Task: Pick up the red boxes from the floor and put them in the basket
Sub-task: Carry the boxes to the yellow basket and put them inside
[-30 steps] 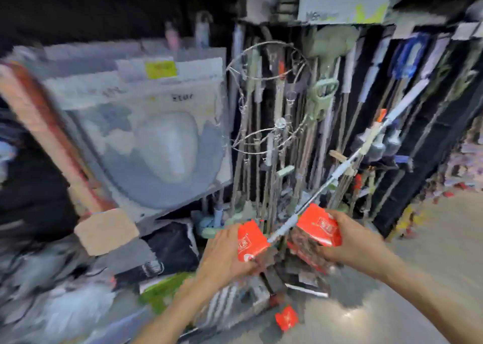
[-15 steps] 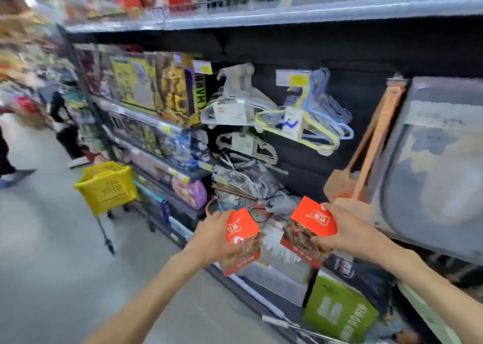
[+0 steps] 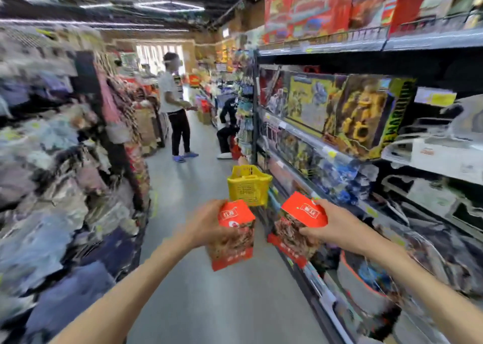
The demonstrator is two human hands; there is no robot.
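Ahead in the aisle, beside the shelving, stands the yellow slatted plastic basket (image 3: 249, 184); with the left hand (image 3: 206, 224) gripping one red cardboard box (image 3: 233, 235) and the right hand (image 3: 337, 226) pinching another red box (image 3: 300, 224), carry both level, then lower them inside the rim.

You get a bright aisle lit by ceiling strip lights (image 3: 156, 4) streaked by motion. Heavy blur smears the clothing racks (image 3: 52, 160) at your left edge and the shelves (image 3: 418, 187) at right; wide-angle bending curves both sides.
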